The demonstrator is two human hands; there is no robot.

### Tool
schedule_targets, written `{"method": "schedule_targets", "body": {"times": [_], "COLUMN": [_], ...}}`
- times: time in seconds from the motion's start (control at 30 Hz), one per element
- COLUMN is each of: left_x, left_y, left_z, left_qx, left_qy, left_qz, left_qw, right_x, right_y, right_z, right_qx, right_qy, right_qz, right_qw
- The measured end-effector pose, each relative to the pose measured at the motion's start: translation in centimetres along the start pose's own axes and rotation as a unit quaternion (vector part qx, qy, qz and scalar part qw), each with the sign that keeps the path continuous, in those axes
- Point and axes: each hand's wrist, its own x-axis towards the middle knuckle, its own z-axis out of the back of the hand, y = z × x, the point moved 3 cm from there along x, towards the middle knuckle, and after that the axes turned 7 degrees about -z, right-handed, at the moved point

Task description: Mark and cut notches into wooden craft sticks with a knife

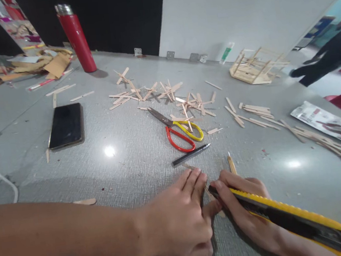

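Observation:
My left hand (181,219) lies low in the middle of the view, its fingers pressing a thin wooden craft stick (209,194) against the table. Most of that stick is hidden under the fingers. In my right hand (250,205) is a yellow and black utility knife (286,210). Its front end meets the stick beside my left fingertips; the blade itself is hard to make out. Just beyond both hands lies a dark pen (191,154). Scissors (170,123) with one red and one yellow handle rest open behind the pen. A narrow wooden piece (231,164) with a pale tip pokes out past my right hand.
Cut craft sticks (169,90) lie scattered behind the scissors, with longer sticks (329,140) beside a white packet (326,122) on the right. A phone (66,125), a red bottle (77,40) and cardboard scraps (55,65) are left. A stick frame (256,69) stands back right; a person (331,54) is beyond.

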Motion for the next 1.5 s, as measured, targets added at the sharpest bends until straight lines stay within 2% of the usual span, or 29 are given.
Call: {"method": "schedule_targets", "body": {"times": [0.17, 0.27, 0.37, 0.53, 0.73, 0.87, 0.97, 1.07, 1.13, 1.2, 1.27, 1.3, 1.4, 1.5], "left_x": [-0.1, -0.2, -0.2, -0.2, -0.1, 0.3, 0.4, 0.3, 0.3, 0.2, 0.2, 0.3, 0.6, 0.7], "left_y": [0.0, 0.2, 0.5, 0.7, 0.7, 1.4, 1.8, 1.6, 1.7, 2.2, 2.6, 2.8, 3.1, 3.0], "left_z": [0.0, 0.0, -0.1, -0.7, -0.5, 0.6, 1.0, 0.7, 0.5, 0.6, 1.1, 1.5, 2.9, 4.0], "left_qx": [-0.015, -0.027, -0.074, -0.174, -0.179, -0.187, -0.151, -0.084, -0.110, -0.184, -0.294, -0.367, -0.531, -0.572], "left_qy": [0.002, -0.003, -0.032, -0.074, -0.091, -0.041, 0.003, 0.024, 0.015, -0.006, -0.026, -0.035, -0.069, -0.086], "left_qz": [0.010, -0.004, 0.000, 0.041, 0.074, 0.062, 0.060, 0.036, 0.072, 0.150, 0.222, 0.252, 0.294, 0.310], "left_qw": [1.000, 1.000, 0.997, 0.981, 0.977, 0.979, 0.987, 0.996, 0.991, 0.971, 0.929, 0.895, 0.792, 0.754], "right_x": [0.2, 0.4, 0.7, 0.5, 0.3, 0.4, 0.3, 0.5, 0.7, 0.8, 1.0, 1.0, 1.1, 1.1], "right_y": [0.3, 0.5, 0.6, 0.7, 1.0, 0.1, -0.8, -1.1, -1.0, -0.9, -0.9, -0.9, -1.1, -1.4], "right_z": [0.1, 0.7, 1.5, 1.8, 1.8, 1.9, 1.8, 1.7, 1.9, 2.4, 3.1, 3.3, 3.8, 3.7], "right_qx": [-0.052, -0.025, 0.017, 0.047, 0.066, 0.089, 0.112, 0.158, 0.177, 0.188, 0.201, 0.207, 0.219, 0.220], "right_qy": [0.019, 0.030, 0.033, 0.016, -0.035, -0.072, -0.083, -0.086, -0.096, -0.115, -0.143, -0.157, -0.183, -0.178], "right_qz": [0.027, 0.021, 0.001, -0.022, -0.052, -0.060, -0.074, -0.080, -0.081, -0.087, -0.093, -0.096, -0.096, -0.096], "right_qw": [0.998, 0.999, 0.999, 0.999, 0.996, 0.992, 0.987, 0.980, 0.976, 0.972, 0.965, 0.961, 0.954, 0.954]}}
